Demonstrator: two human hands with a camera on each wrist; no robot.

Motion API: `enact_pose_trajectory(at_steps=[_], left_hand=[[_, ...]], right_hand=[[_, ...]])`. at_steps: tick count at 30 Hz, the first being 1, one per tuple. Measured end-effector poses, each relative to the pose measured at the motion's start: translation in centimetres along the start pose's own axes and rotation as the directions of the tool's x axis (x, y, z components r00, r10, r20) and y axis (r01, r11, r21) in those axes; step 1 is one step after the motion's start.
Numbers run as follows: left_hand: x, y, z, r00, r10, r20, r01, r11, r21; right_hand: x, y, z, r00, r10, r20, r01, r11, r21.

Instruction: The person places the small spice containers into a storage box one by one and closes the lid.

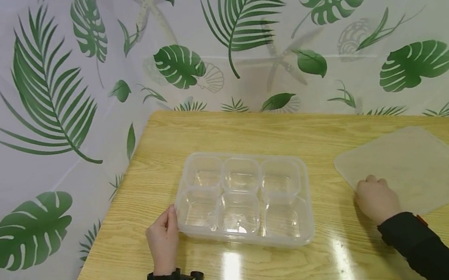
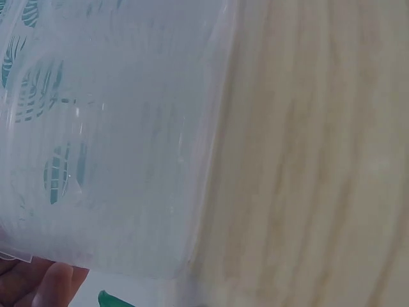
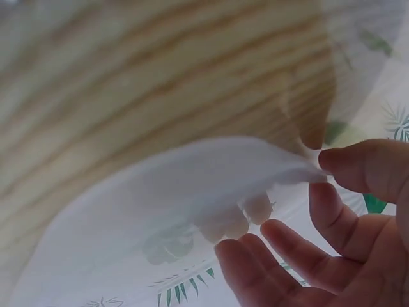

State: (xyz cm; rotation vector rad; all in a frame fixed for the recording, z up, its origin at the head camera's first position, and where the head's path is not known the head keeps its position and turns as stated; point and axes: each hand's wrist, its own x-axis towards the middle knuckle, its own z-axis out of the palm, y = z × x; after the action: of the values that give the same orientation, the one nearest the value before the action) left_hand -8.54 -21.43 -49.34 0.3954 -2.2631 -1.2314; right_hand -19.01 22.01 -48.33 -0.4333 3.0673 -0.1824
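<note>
A clear plastic container (image 1: 244,244) with several inner cups sits on the wooden table. At its left edge, my left hand (image 1: 163,240) pinches the rim between thumb and fingers. The left wrist view shows the container's side wall (image 2: 140,147) close up, with fingertips (image 2: 54,284) by its rim at the lower left. To the right, my right hand (image 1: 378,199) holds the near left edge of a flat, translucent plastic lid (image 1: 415,162). In the right wrist view, the thumb and index finger pinch the edge of the lid (image 3: 160,173), while the other fingers lie beneath it.
The wooden table (image 1: 248,127) carries both the container and the lid. A white, leaf-printed cloth (image 1: 250,79) hangs behind the table and along its left side. Bright reflections lie on the near tabletop.
</note>
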Motion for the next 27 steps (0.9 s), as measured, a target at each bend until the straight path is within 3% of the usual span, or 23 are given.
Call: enact_pose_trajectory(at_steps=[8,10,13,16,19,22,26,27], left_hand=[[0.6,0.4,0.2,0.999,0.001,0.053,-0.001,1.000,0.003],[0.7,0.4,0.2,0.998,-0.011,0.058,0.010,1.000,0.008],[0.7,0.4,0.2,0.998,-0.018,0.059,0.017,1.000,0.014],[0.7,0.4,0.1,0.998,-0.006,0.064,0.005,1.000,0.008],[0.6,0.3,-0.1,0.997,0.001,0.075,-0.002,1.000,0.006],[0.2,0.3,-0.5,0.994,-0.012,0.108,0.010,1.000,0.020],[-0.3,0.6,-1.0,0.986,-0.044,0.159,0.042,0.999,0.014],[-0.4,0.7,-1.1,0.985,-0.051,0.162,0.051,0.999,0.003]], right_hand=[[-0.6,0.1,-0.2,1.000,-0.014,-0.013,0.014,1.000,0.002],[-0.8,0.1,-0.5,0.998,-0.060,-0.030,0.059,0.997,-0.042],[-1.0,0.0,-1.4,0.983,-0.150,-0.102,0.137,0.983,-0.121],[-1.0,-0.2,-2.9,0.946,-0.231,-0.228,0.198,0.967,-0.160],[-1.0,-0.6,-4.9,0.918,-0.193,-0.345,0.191,0.981,-0.040],[-1.1,-1.0,-7.3,0.903,-0.111,-0.414,0.153,0.986,0.070],[-1.6,-1.5,-10.2,0.884,0.070,-0.461,0.050,0.968,0.244],[-1.8,-1.6,-10.8,0.866,0.115,-0.487,0.035,0.957,0.289]])
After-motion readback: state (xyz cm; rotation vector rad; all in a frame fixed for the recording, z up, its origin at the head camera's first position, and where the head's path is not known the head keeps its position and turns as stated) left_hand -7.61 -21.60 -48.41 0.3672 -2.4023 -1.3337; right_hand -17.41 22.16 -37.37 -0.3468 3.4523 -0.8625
